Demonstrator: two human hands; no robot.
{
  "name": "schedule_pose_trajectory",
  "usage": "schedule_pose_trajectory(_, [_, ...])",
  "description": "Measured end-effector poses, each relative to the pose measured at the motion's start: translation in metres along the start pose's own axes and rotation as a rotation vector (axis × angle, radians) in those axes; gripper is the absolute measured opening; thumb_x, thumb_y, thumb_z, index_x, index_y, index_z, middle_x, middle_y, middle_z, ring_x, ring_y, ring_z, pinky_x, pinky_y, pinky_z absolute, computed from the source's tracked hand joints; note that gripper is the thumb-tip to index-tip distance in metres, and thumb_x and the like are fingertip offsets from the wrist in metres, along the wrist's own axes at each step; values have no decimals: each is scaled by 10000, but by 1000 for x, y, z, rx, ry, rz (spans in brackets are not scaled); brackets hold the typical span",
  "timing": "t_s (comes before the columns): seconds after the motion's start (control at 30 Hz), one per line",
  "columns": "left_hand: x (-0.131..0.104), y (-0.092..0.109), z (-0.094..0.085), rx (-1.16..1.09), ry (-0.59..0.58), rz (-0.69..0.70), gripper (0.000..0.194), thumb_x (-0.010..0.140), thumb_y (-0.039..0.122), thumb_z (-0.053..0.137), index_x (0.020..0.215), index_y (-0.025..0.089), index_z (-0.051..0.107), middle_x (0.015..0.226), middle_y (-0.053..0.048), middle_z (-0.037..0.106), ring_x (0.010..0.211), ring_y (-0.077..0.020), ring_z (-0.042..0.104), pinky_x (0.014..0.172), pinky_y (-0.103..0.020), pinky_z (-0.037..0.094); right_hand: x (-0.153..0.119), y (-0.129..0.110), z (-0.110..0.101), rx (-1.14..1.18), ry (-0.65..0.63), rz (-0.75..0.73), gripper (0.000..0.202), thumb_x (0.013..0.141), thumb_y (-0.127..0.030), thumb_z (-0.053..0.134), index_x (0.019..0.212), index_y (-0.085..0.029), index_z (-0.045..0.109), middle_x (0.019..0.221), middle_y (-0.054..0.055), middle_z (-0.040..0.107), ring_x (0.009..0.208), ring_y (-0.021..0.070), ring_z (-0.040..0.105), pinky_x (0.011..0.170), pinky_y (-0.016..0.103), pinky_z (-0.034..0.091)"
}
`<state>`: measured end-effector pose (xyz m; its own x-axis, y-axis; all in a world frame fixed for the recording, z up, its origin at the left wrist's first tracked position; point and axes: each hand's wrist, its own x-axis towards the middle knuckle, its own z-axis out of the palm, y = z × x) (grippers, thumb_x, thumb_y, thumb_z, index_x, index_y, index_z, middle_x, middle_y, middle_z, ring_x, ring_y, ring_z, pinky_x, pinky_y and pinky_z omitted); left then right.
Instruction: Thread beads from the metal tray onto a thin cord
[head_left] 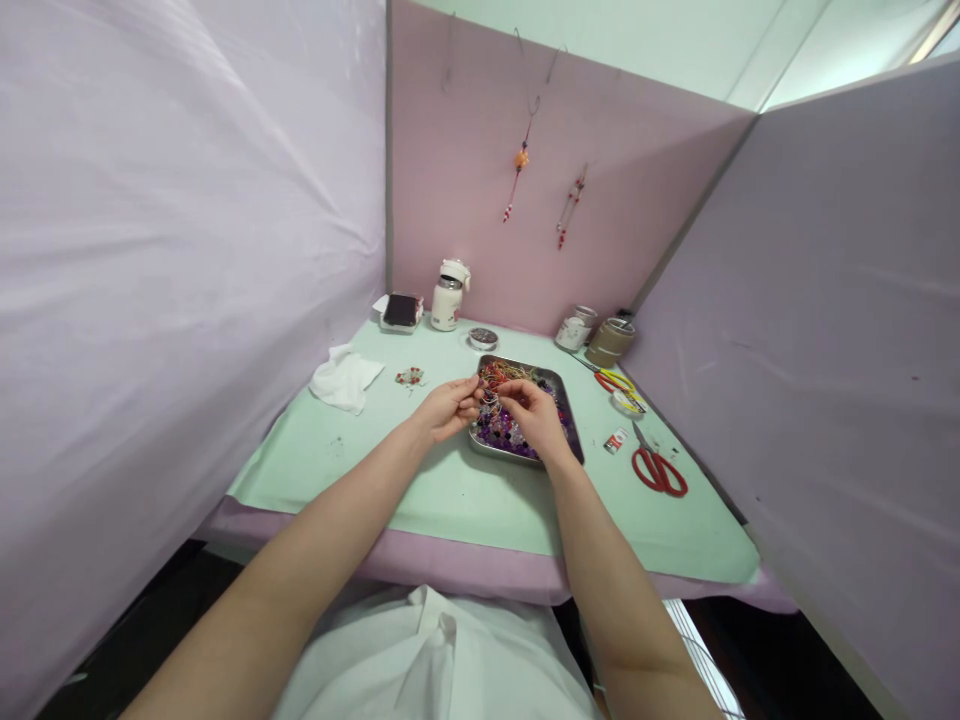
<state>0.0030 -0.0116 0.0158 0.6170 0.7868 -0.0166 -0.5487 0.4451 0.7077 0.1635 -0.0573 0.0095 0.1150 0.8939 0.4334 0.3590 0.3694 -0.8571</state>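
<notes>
Table (450,490) pale green-topped, lilac sheets (187,250) at both sides, pink panel (465,190) behind. Mid-table, metal tray (499,452) of beads (510,428) and cords (496,371), below left hand (448,408) and right hand (535,415). Left fingers (466,391) pinch tiny dark bit (480,383) (too small to name); right fingers (515,387) curled, grip unclear.

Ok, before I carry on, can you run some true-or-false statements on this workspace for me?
1. The right hand is over the metal tray. True.
2. The red scissors lie left of the metal tray. False: the red scissors are to its right.
3. Beaded strings hang against the pink wall. True.
4. The white cloth is inside the metal tray. False: the white cloth lies on the table, left of the tray.
5. The white bottle stands upright. True.
</notes>
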Motion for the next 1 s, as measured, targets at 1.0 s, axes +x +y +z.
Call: schedule_pose_trajectory(1.0, [-2,-6,5,162,35,140,297,625,311,792,720,102,605,594,22,549,545,-41,492,523,-152,381,-12,-25,14,-49,54,-284,78,817,-271,588,802,-232,655,1043,55,669,1030,200,591,921,386,451])
